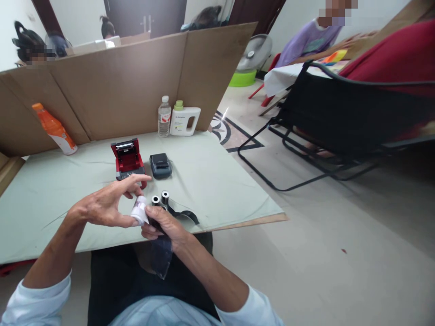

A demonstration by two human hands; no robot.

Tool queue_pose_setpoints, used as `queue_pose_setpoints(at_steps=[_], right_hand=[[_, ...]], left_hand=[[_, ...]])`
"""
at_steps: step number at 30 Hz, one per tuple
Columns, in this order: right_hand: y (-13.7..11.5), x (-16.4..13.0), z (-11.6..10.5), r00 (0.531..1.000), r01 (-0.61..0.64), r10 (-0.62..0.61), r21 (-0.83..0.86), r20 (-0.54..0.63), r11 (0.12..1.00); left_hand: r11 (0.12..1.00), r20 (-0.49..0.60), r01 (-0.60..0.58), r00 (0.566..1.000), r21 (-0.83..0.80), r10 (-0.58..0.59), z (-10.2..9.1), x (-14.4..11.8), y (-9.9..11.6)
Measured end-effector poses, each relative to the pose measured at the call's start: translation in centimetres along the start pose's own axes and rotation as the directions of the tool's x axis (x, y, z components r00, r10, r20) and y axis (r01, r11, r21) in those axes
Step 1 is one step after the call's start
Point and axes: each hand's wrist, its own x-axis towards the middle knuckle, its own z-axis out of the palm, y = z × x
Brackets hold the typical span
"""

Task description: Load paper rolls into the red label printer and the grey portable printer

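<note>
A small white paper roll (138, 209) with faint printing is held just over the table's front edge. My left hand (105, 206) grips it between the thumb below and bent fingers above, with the index finger stretched out. My right hand (168, 224) pinches the roll's right side, where a flap of paper sticks out. From under my right hand hangs a dark, see-through strip (162, 258). Just behind that hand lie two small black-and-white rolls (165, 196) with a loose black ribbon (186, 215). Past my left fingers stands a red and black label printer (128, 158), its lid up.
A dark, closed device (161, 165) sits right of the printer. Along the cardboard wall (129, 86) stand an orange bottle (54, 129), a clear water bottle (164, 117) and a white jug (185, 120). A black folding chair (322, 113) is on the right; other people sit beyond.
</note>
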Motion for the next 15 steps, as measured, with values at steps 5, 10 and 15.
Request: queue_pose_setpoints(at_steps=[5,10,15], right_hand=[[0.2,-0.1,0.5,0.994,0.112,-0.110,0.058,-0.028,0.992],[0.2,-0.1,-0.2,0.999,0.046,-0.048,-0.045,-0.027,0.998],[0.3,-0.1,-0.3,0.998,0.043,-0.046,-0.066,-0.037,0.997]], left_hand=[[0.927,-0.261,-0.074,0.965,-0.366,-0.026,4.0,-0.3,-2.3],[0.971,-0.079,0.009,0.996,-0.240,-0.029,2.6,-0.6,-1.4],[0.994,-0.036,0.078,0.996,0.073,-0.076,0.7,-0.4,0.7]])
